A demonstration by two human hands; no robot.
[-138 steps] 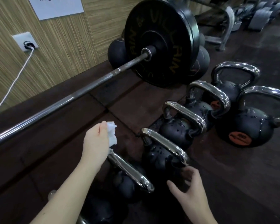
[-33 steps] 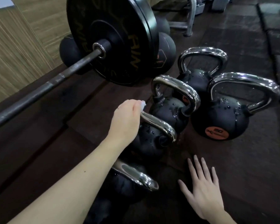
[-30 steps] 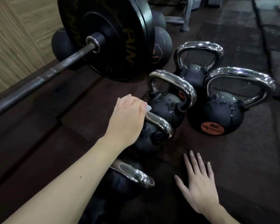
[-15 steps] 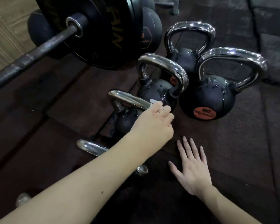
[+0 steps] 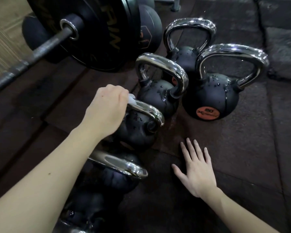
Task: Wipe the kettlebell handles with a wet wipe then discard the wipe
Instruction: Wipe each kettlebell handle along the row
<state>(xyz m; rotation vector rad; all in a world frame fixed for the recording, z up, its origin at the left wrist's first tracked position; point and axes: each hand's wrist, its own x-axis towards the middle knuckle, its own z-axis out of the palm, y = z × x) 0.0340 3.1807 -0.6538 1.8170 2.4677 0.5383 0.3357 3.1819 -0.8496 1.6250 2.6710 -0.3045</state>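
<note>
2 bare hands show. Furthest left lies the black barbell plate (image 5: 91, 31) on its steel bar. The left hand (image 5: 107, 108) curls over the left end of a black kettlebell's chrome handle (image 5: 144, 111), fingers pressing the white wet wipe (image 5: 131, 99) against it; 0.5 s ago it gripped that handle's right end. To the right, the right hand (image 5: 196, 170) stays flat on the dark rubber floor (image 5: 242, 157), fingers straight and slightly spread
</note>
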